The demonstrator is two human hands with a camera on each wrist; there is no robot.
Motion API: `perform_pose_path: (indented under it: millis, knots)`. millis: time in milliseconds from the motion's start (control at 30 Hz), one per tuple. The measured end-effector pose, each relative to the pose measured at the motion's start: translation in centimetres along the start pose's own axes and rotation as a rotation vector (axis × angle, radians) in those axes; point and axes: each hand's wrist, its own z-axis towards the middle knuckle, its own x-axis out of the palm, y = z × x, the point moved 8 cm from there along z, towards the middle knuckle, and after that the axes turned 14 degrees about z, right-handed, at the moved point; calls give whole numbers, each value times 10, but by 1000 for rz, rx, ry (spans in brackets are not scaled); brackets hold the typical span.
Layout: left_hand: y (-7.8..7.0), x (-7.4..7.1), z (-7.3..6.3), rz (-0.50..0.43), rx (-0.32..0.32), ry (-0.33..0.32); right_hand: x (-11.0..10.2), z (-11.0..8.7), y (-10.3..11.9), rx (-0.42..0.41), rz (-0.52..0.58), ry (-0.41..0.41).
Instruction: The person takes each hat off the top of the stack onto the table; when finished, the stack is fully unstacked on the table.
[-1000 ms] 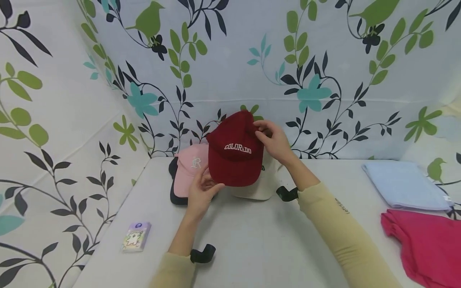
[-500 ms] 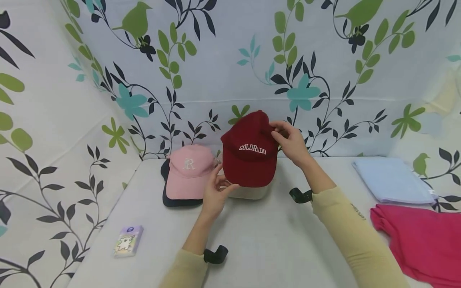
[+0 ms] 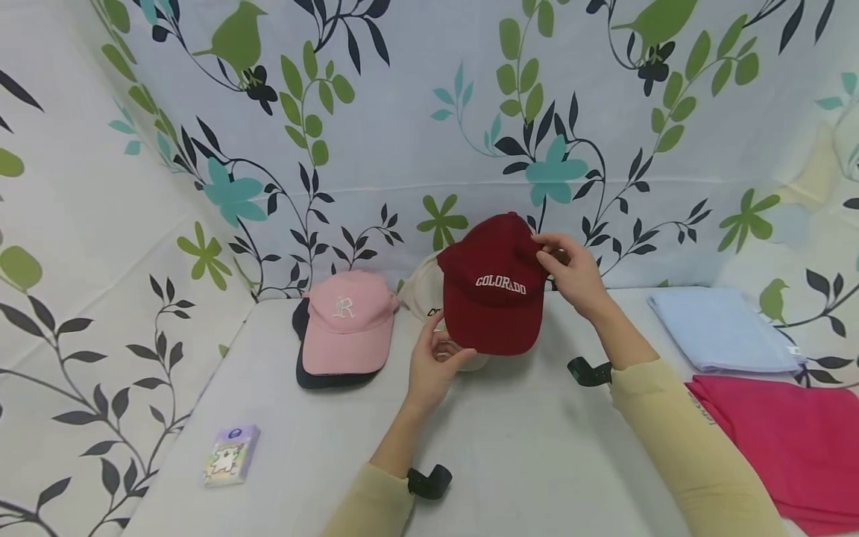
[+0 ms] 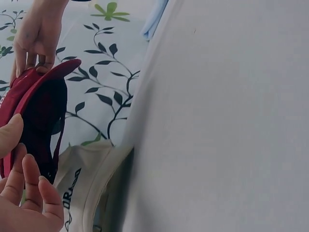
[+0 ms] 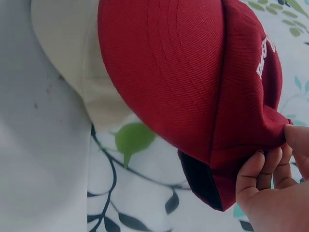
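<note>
A red baseball cap (image 3: pixel 496 291) lettered COLORADO hangs raised above the table, held between both hands. My left hand (image 3: pixel 432 369) pinches the lower left edge of its brim, thumb on the front face. At the crown's right side, my right hand (image 3: pixel 576 274) pinches a fold of the fabric. The right wrist view shows that fold between thumb and fingers (image 5: pixel 251 169). Behind the red cap stands a cream cap (image 3: pixel 423 289) with dark lettering, partly hidden. Left of it a pink cap (image 3: pixel 349 332) with a white letter R rests over a dark cap (image 3: pixel 335 380).
A small purple packet (image 3: pixel 230 456) lies at the table's left. Folded light blue cloth (image 3: pixel 725 328) and crumpled pink-red cloth (image 3: pixel 778 440) lie on the right. A leaf-patterned curtain (image 3: pixel 376 149) stands behind the white table (image 3: pixel 510 462).
Both hands have carried the red cap rightward, away from the pink cap. More of the pink cap shows, and the cream cap's left part now shows beside the red one.
</note>
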Motion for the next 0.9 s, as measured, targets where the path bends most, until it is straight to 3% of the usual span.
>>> perform_pose_path:
  millis: [167,267,533,733,900]
  knots:
    - [-28,10,-7,14,18,-3,-18,-2,-3,-8,-8,-23]
    - [-32,19,-7,17,26,-23,-30,-1,-8,-30,-19,-49]
    - [-7,55,6,24,32,-62,-58,-3,-9,-77,-69,-100]
    - [-3,76,10,-6,33,-57,-75,-4,-16,-45,-83,-118]
    - [3,93,8,51,-14,-41,-87,-9,-32,23,-87,-135]
